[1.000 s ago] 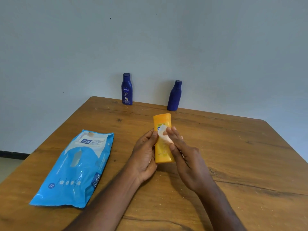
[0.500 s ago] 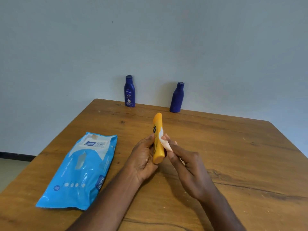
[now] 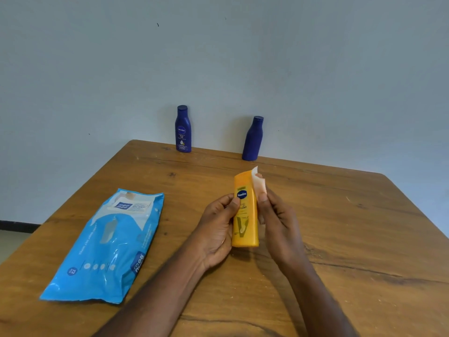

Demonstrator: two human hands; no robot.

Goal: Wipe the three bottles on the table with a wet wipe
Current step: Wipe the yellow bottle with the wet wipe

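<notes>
A yellow Vaseline bottle (image 3: 245,215) stands upside down near the middle of the wooden table (image 3: 352,227), its label facing me. My left hand (image 3: 216,227) grips its left side, thumb across the front. My right hand (image 3: 279,222) holds a small white wet wipe (image 3: 258,183) against the bottle's right edge near the top. Two dark blue bottles stand upright at the table's far edge: a labelled Nivea bottle (image 3: 183,129) on the left and a plain blue bottle (image 3: 252,139) on the right.
A blue pack of wet wipes (image 3: 109,244) lies flat on the table's left side. A pale wall rises directly behind the far table edge. Bare wood stretches to the right of my hands.
The yellow bottle has turned from edge-on to show its labelled front. My right hand has slid the wipe up along the bottle's right edge toward the top.
</notes>
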